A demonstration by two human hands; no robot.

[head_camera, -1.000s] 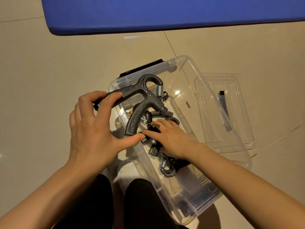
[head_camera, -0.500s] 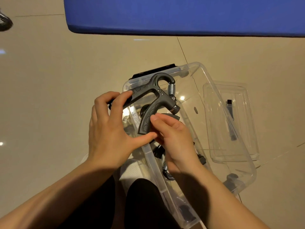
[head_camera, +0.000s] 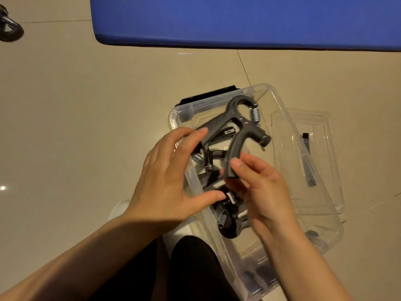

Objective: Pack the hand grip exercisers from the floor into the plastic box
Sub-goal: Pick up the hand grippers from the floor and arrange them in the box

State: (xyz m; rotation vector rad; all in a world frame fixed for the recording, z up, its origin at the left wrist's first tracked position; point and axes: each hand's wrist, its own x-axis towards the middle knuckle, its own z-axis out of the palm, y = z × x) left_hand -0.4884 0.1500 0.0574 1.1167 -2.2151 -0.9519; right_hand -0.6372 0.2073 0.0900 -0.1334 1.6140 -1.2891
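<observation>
A dark grey hand grip exerciser (head_camera: 236,127) with a steel spring hangs over the far end of the clear plastic box (head_camera: 290,135). My right hand (head_camera: 260,187) pinches the tip of its lower handle. My left hand (head_camera: 167,177) is spread over the box's left wall, its fingertips just touching the end of the upper handle and its thumb apart. Two more exercisers lie inside the box, one (head_camera: 206,158) under the held one and one (head_camera: 227,222) near my right wrist. Another exerciser (head_camera: 9,29) lies on the floor at the far left.
The box's clear lid (head_camera: 325,131) lies on the tiles to the right, with a black clip on it. A blue mat (head_camera: 238,20) runs along the far side. My knees in black trousers (head_camera: 191,270) are against the box's near left side.
The held exerciser has moved further over the box. My left hand has loosened from its upper handle and spread out. My right hand came up out of the box and took the lower handle.
</observation>
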